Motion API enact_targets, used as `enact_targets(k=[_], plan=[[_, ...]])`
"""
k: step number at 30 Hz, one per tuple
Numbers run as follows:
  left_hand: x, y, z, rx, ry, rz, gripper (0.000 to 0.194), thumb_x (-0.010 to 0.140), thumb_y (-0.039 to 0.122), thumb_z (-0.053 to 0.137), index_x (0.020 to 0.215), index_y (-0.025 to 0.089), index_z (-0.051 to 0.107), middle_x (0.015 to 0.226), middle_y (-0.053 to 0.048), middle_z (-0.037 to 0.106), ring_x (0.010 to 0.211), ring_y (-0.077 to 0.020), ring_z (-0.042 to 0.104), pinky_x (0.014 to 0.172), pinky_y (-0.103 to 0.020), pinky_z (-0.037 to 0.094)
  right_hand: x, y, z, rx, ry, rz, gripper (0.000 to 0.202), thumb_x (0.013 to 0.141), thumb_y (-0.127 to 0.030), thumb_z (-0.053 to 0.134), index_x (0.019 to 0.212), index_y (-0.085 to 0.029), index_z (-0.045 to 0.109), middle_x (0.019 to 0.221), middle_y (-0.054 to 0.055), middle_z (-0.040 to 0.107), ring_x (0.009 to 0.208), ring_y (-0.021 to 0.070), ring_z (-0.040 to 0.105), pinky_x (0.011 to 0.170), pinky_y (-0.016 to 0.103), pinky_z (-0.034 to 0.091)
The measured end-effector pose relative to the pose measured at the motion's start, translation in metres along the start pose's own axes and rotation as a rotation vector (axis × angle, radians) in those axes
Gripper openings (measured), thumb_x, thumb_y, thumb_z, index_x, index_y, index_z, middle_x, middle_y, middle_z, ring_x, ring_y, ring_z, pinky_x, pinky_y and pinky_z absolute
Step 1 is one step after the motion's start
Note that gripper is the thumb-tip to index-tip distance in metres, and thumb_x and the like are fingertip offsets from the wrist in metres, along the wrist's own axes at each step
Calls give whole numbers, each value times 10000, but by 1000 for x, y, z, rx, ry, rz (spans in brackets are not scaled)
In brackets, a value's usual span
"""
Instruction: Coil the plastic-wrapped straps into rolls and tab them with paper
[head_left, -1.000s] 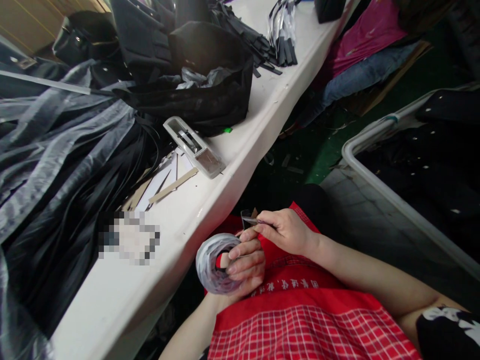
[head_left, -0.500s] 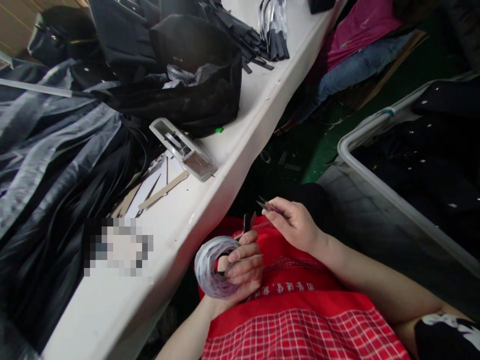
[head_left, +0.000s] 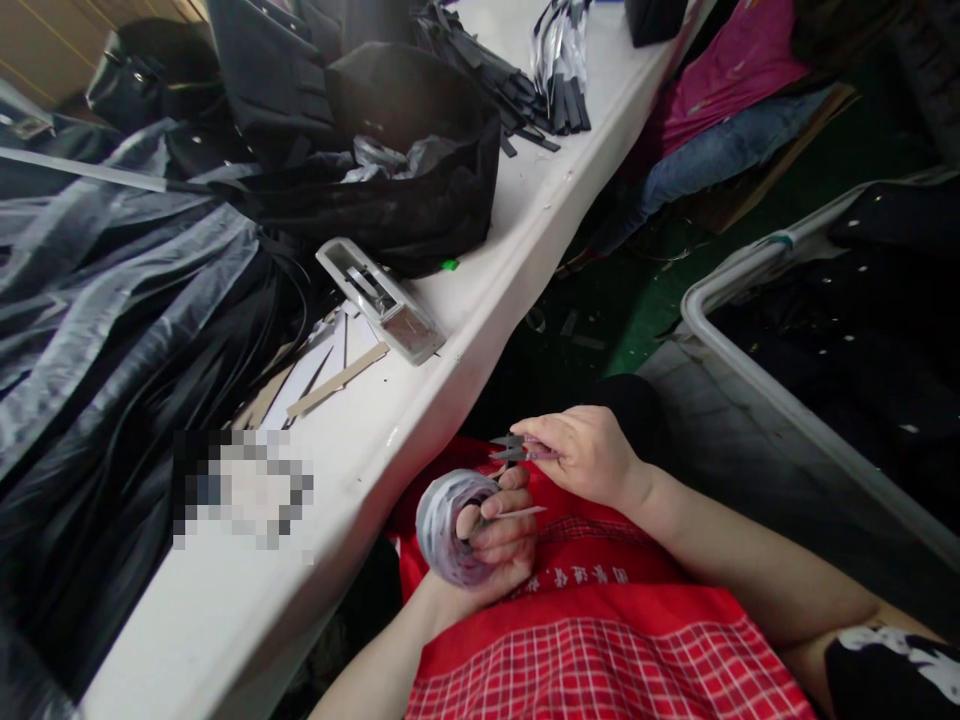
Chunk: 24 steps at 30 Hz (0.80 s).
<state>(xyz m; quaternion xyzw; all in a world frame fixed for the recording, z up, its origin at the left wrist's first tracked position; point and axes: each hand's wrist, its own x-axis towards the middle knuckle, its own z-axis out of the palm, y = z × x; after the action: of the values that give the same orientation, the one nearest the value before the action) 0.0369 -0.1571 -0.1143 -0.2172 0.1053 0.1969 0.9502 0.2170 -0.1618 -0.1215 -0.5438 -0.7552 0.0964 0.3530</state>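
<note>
My left hand (head_left: 504, 545) is wrapped round a roll of whitish tape (head_left: 442, 530), its thumb through the roll's centre. A thin pale strip sticks out between its fingers. My right hand (head_left: 589, 450) grips small thread snips (head_left: 525, 450) with purplish handles. Their blades point left, parted, just above the left hand's fingertips, where a small dark piece is mostly hidden. Both hands are over a red apron (head_left: 600, 640) with a checked lower part.
A white table (head_left: 360, 440) runs diagonally on the left, bearing a grey plastic holder (head_left: 382, 300), card strips (head_left: 337, 380) and black bags (head_left: 420, 170). A white-rimmed bin (head_left: 750, 350) of dark items stands right. Another person's pink sleeve (head_left: 735, 75) shows behind.
My right hand has turned, and the snips have moved left and down to the left hand's fingertips. The tape roll has shifted slightly right. The whole view has shifted a little.
</note>
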Motion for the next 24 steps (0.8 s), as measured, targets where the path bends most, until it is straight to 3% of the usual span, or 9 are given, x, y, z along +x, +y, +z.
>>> enact_targets(k=[3,7,10,15,21,24], plan=[[-1,0,2,-8,10,6,264,833,-32,582,866,177,424,586,77,545,421,-6,527,328,-20,291,4,-2,1,11,36,92,139,797,-143,554,898,-167,646,704,8,705,596,163,653,570,260,423],[-4,1,2,-23,-44,-5,249,854,-16,569,847,180,415,578,76,539,401,-2,514,305,-9,266,12,-2,-2,128,161,324,115,803,-171,546,863,-172,643,681,12,672,573,140,602,557,238,423],[-6,3,1,-44,-88,11,238,863,-11,559,857,181,419,580,74,546,399,-3,516,305,-5,274,17,-4,-6,269,126,394,115,846,-210,545,836,-167,651,666,10,658,566,126,581,549,224,422],[-11,3,1,-30,-77,37,278,820,-40,584,873,181,424,578,82,544,403,3,516,313,3,271,16,-13,-1,437,-28,347,164,855,-238,591,986,-175,668,731,1,692,582,114,602,538,205,430],[-17,3,0,-4,-10,65,311,783,-35,630,888,184,436,583,91,532,422,4,521,345,-9,305,11,-15,8,98,-51,68,181,849,-148,534,973,-168,664,751,16,706,644,147,643,618,248,431],[-19,5,-1,-16,-19,80,296,793,-40,607,885,183,435,578,91,526,422,1,526,345,-11,315,14,-14,10,-7,-32,68,157,840,-141,526,953,-158,634,739,23,698,615,153,633,603,258,414]])
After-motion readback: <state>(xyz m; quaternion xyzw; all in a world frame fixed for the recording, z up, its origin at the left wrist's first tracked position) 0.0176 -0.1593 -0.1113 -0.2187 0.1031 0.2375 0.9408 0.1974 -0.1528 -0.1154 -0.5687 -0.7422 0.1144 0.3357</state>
